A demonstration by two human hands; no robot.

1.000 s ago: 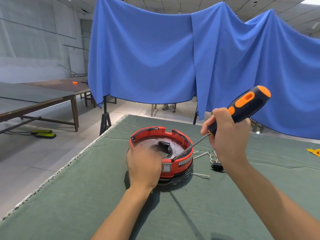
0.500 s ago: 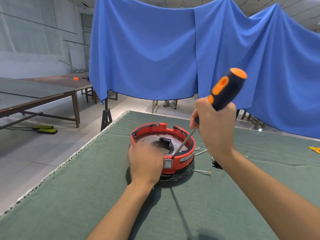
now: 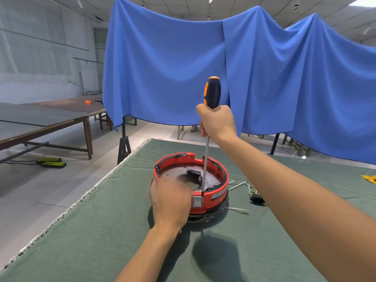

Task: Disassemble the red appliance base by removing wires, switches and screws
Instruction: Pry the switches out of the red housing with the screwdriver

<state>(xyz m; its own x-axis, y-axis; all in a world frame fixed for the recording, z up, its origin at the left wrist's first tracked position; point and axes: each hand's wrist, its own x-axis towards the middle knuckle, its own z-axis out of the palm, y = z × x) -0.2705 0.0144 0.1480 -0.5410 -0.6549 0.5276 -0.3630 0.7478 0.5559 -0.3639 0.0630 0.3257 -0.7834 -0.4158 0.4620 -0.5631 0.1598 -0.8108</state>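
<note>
The red appliance base point(image 3: 211, 176) sits on the green cloth-covered table point(image 3: 101, 231), with the left hand point(image 3: 171, 202) clasped around its near left rim, fingers curled over the edge beside the white switch point(image 3: 197, 202). The right hand point(image 3: 216, 122) is above the base, fist wrapped around the black and orange screwdriver point(image 3: 211, 94), which stands nearly upright with its tip down at the near rim just above the switch. To the right of the base lie loose white wires point(image 3: 240, 185) and a small black socket point(image 3: 257, 199), partly behind the right forearm, and a blue cloth point(image 3: 162, 68) hangs behind the table.
</note>
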